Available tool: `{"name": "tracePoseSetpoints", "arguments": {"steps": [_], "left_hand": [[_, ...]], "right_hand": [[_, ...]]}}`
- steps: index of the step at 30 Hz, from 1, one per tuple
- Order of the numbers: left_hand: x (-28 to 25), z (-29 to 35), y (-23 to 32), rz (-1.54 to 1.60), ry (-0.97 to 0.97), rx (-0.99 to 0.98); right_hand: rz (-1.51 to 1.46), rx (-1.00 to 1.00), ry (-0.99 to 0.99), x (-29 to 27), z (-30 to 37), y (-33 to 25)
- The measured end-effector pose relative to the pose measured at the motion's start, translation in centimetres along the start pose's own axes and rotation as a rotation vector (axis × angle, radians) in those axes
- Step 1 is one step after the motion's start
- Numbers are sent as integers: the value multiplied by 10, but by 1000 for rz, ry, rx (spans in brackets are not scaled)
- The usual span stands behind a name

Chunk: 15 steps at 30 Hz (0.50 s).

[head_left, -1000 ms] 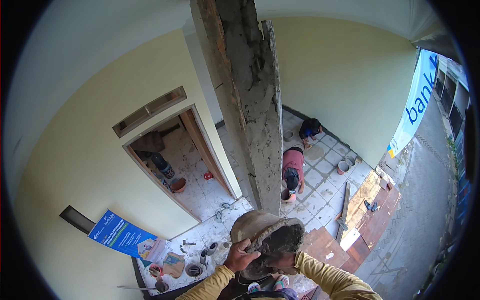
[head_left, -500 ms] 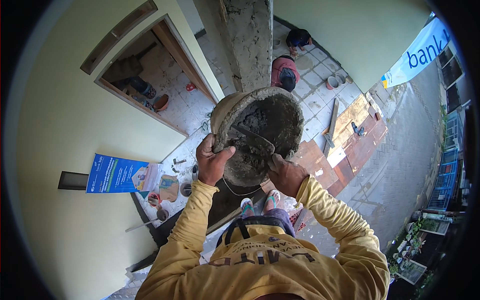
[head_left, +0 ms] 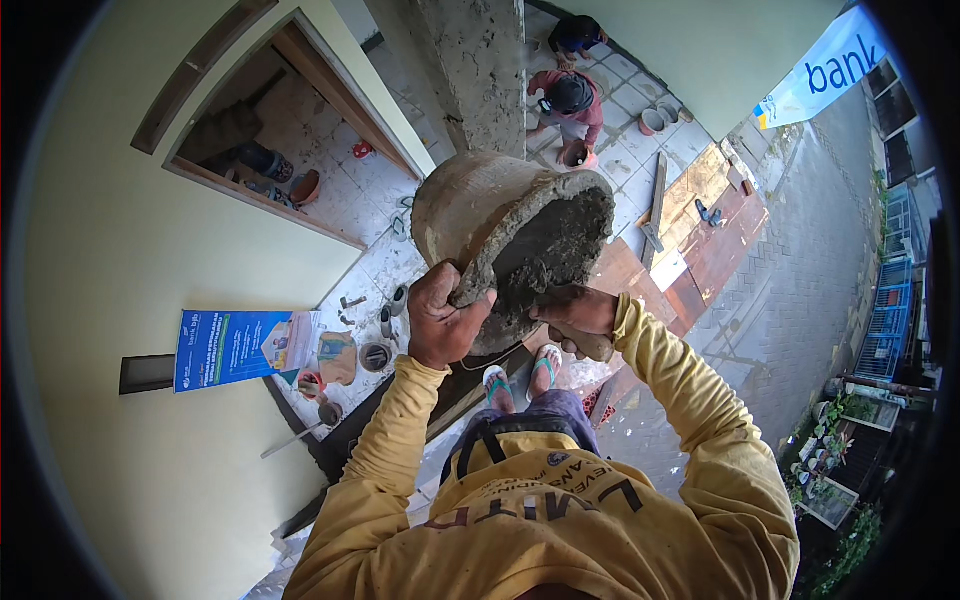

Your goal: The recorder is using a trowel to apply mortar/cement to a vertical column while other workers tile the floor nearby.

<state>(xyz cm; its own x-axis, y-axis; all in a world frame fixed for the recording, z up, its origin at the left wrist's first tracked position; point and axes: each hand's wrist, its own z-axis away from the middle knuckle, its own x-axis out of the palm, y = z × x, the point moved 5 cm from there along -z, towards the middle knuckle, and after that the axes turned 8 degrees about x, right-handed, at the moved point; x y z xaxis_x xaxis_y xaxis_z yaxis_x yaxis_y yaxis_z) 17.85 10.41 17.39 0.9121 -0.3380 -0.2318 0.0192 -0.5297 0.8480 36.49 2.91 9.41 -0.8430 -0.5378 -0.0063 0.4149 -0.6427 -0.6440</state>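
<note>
A mortar-caked bucket (head_left: 475, 205) is tipped in front of me, its mouth turned to the right and toward me. Wet grey mortar (head_left: 535, 265) lies inside. My left hand (head_left: 445, 318) is closed on the bucket's near left rim, thumb over the edge. At the lower right of the mouth, my right hand (head_left: 578, 315) is closed round a trowel's handle; the blade is hidden in the bucket and mortar. A thin wire handle (head_left: 490, 362) hangs below the bucket.
A rough concrete column (head_left: 480, 80) stands just beyond the bucket. Past it, a person in a red top (head_left: 575, 95) crouches with a bucket, another person (head_left: 577, 35) behind. Boards (head_left: 705, 240) lie on the tiles to the right. Containers and slippers (head_left: 387, 320) lie at left.
The bucket has tipped further to the right, showing more of its outer side. The trowel blade, visible before, is now hidden. The person in red has raised up and turned.
</note>
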Motion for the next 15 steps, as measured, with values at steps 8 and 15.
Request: {"name": "tracePoseSetpoints", "arguments": {"steps": [8, 15], "left_hand": [[-6, 2, -17, 209, 164, -162], [5, -9, -18, 346, 128, -184]], "right_hand": [[628, -232, 586, -20, 21, -35], [1102, 59, 1092, 11, -11, -11]]}}
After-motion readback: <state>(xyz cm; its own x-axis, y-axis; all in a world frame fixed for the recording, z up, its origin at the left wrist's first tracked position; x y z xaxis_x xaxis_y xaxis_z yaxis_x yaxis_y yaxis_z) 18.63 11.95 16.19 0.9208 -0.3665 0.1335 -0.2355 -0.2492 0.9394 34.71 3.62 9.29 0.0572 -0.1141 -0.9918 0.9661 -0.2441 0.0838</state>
